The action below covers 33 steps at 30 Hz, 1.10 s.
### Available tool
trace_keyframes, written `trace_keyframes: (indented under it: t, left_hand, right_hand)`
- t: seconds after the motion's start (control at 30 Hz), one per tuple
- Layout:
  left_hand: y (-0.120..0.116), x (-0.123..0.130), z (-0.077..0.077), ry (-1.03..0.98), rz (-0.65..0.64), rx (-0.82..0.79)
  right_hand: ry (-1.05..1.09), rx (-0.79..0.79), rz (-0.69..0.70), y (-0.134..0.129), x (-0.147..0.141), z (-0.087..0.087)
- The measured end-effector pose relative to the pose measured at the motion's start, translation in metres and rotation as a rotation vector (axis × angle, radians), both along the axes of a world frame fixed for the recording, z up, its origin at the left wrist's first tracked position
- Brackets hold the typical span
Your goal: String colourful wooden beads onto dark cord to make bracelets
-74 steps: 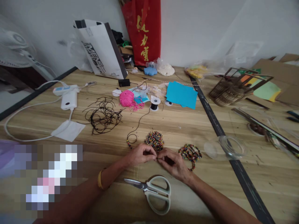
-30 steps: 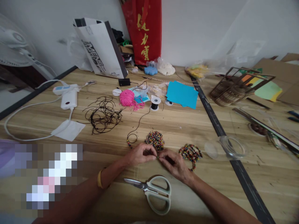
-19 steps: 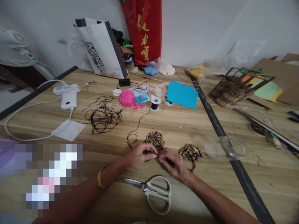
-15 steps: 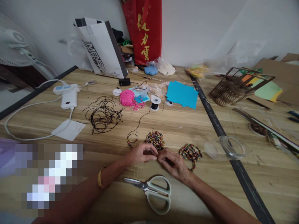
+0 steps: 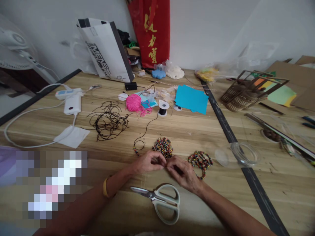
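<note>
My left hand (image 5: 151, 162) is closed in a pinch, its fingertips almost meeting those of my right hand (image 5: 180, 171). A black cord (image 5: 149, 123) runs from a white spool (image 5: 163, 108) to a loop and a short row of threaded beads (image 5: 136, 150), which passes under my left hand. That beaded cord seems to be in my left fingers. What my right fingertips pinch is too small to make out. A pile of loose coloured beads (image 5: 162, 147) lies just beyond my hands. Coiled bead strands (image 5: 200, 164) rest beside my right wrist. Scissors (image 5: 159, 200) with pale handles lie in front of me.
Tangled black cord (image 5: 109, 121) and pink yarn (image 5: 133, 103) lie farther back, near blue sheets (image 5: 192, 99). A white power bank (image 5: 73, 103) with a cable is at left. On the right are a clear round container (image 5: 244, 154) and a brown basket (image 5: 246, 93).
The hands stay almost in place, fingertips together, with only a tiny shift. The whole view has moved very slightly; everything on the table lies as before.
</note>
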<state>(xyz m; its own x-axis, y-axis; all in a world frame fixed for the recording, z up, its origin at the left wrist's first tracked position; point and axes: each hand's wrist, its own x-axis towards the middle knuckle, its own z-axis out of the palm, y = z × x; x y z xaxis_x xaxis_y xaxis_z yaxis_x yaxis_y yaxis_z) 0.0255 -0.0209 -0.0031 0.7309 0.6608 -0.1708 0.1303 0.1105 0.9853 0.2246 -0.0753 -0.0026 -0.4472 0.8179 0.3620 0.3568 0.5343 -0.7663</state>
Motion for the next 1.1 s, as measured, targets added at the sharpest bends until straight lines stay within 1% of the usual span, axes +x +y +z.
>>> trace_keyframes:
  t: [0.1, 0.23, 0.4, 0.57, 0.87, 1.1]
  left_hand:
    - [0.000, -0.001, 0.001, 0.031, -0.008, 0.057]
    - [0.001, -0.003, 0.004, 0.032, -0.009, 0.100]
    - [0.001, -0.003, 0.006, -0.026, -0.004, 0.038]
    - [0.001, -0.001, 0.001, -0.010, -0.010, -0.003]
    - [0.002, -0.001, -0.007, 0.015, -0.021, 0.058]
    - [0.002, 0.000, -0.009, 0.039, -0.032, 0.117]
  right_hand:
    - [0.001, 0.000, -0.024, -0.001, 0.000, 0.002]
    - [0.011, 0.009, -0.022, -0.001, 0.000, 0.004]
    - [0.031, 0.015, -0.014, 0.000, 0.000, 0.004]
    - [0.029, 0.026, -0.016, 0.000, -0.001, 0.004]
    - [-0.022, 0.025, 0.000, 0.000, 0.000, -0.002]
    - [-0.021, 0.043, 0.027, -0.001, 0.001, -0.005]
